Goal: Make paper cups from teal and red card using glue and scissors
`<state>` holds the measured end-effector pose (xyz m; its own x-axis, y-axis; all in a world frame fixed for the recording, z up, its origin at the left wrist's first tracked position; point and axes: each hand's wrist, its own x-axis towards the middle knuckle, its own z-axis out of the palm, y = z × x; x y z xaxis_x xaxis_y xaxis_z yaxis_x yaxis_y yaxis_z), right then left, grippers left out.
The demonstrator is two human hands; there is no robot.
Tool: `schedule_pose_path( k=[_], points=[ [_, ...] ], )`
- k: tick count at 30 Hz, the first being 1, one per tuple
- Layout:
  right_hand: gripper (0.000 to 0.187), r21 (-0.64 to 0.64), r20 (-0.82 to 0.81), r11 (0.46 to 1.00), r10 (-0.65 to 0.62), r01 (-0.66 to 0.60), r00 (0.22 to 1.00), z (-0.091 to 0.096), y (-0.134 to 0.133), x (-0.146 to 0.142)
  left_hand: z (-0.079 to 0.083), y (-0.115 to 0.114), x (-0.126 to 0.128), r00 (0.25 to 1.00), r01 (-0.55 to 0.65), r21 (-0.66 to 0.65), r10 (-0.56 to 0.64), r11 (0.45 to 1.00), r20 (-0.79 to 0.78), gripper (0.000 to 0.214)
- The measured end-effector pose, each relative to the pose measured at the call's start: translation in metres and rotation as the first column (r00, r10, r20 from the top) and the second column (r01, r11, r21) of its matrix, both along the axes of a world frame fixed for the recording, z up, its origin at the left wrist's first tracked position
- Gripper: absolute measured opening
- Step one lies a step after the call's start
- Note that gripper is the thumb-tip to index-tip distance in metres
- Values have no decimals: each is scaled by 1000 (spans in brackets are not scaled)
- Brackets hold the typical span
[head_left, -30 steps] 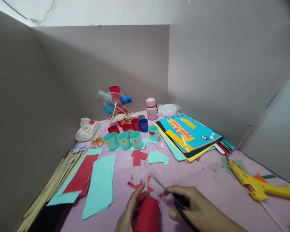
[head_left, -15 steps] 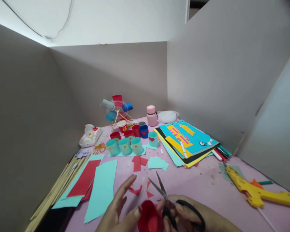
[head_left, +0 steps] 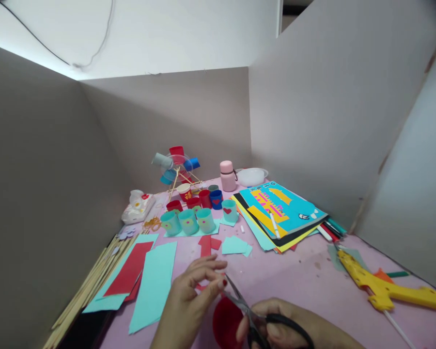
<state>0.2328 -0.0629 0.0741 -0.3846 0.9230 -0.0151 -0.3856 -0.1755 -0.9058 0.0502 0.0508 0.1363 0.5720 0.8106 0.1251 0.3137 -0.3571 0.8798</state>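
Black-handled scissors (head_left: 240, 303) are in my right hand (head_left: 276, 322), with the blades pointing up and left and slightly apart. Below the blades is a red cup-shaped paper piece (head_left: 225, 322), its side touched by my right fingers. My left hand (head_left: 194, 291) reaches to the blade tips, thumb and fingers pinched together there. Whatever lies in that pinch is too small to make out. Red paper pieces (head_left: 205, 245) lie just beyond my left hand, partly covered by it.
Light-blue paper strips (head_left: 154, 281) and wooden sticks (head_left: 85, 286) lie left. Small decorated cups (head_left: 188, 222) stand behind, before a cup wheel (head_left: 177, 165) and a pink bottle (head_left: 228, 177). Stacked coloured paper (head_left: 294, 203) and a yellow glue gun (head_left: 388, 288) are right.
My left hand has moved from beside the red cup up and right to the scissor tips, its spread fingers now pinched. The scissor blades have closed somewhat.
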Motion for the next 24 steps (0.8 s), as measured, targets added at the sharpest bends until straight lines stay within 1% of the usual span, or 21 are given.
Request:
schedule_pose_path(
  k=[2,4,6,7,8,10,11,12,13,15,16,18,19,20,21,24],
  points=[
    [49,-8,-9,1000,-2,2,1000,6,0,1,-2,8,-7,991,-124,17,123,992,58,20],
    [54,-18,-24,1000,-21,21,999,8,3,0,-6,18,-14,965,-262,79,259,962,52,26],
    [58,-47,-57,995,-96,93,994,4,7,-1,-13,28,-20,939,-339,165,343,926,5,29],
    [57,-71,-77,984,-168,162,983,1,9,-2,-17,30,-22,936,-342,197,351,919,-13,26],
    [54,-100,-92,962,-263,254,960,-2,12,-3,-20,32,-24,939,-330,220,344,918,-26,22],
    [48,-132,-63,891,-444,433,894,-8,16,-4,-26,30,-24,953,-281,236,300,930,-48,19],
    [46,-130,-29,856,-507,500,861,-10,18,-4,-28,28,-24,959,-255,233,276,938,-58,20],
    [45,-114,10,834,-542,540,840,-12,20,-4,-28,24,-23,966,-229,225,250,947,-68,24],
    [44,-94,45,820,-563,565,825,-13,21,-4,-29,21,-22,973,-200,215,220,956,-73,28],
    [43,-54,96,809,-579,585,810,-15,24,-4,-29,14,-21,988,-121,189,137,975,-76,22],
    [43,-36,116,807,-582,589,805,-16,25,-3,-30,12,-21,995,-60,149,72,987,-73,26],
    [43,5,168,799,-593,601,787,-19,27,-2,-34,9,-21,997,57,36,-55,998,-47,45],
    [44,26,193,796,-598,605,778,-20,28,-2,-37,9,-20,995,91,-19,-91,996,-29,46],
    [44,45,218,794,-600,606,770,-21,28,-2,-40,9,-20,995,100,-62,-101,993,-11,42],
    [45,63,241,795,-599,604,764,-22,29,-3,-43,10,-20,997,81,-84,-81,993,5,37],
    [46,97,295,804,-586,586,755,-24,28,-9,-52,14,-18,998,-54,-83,57,995,38,32]
  ],
)
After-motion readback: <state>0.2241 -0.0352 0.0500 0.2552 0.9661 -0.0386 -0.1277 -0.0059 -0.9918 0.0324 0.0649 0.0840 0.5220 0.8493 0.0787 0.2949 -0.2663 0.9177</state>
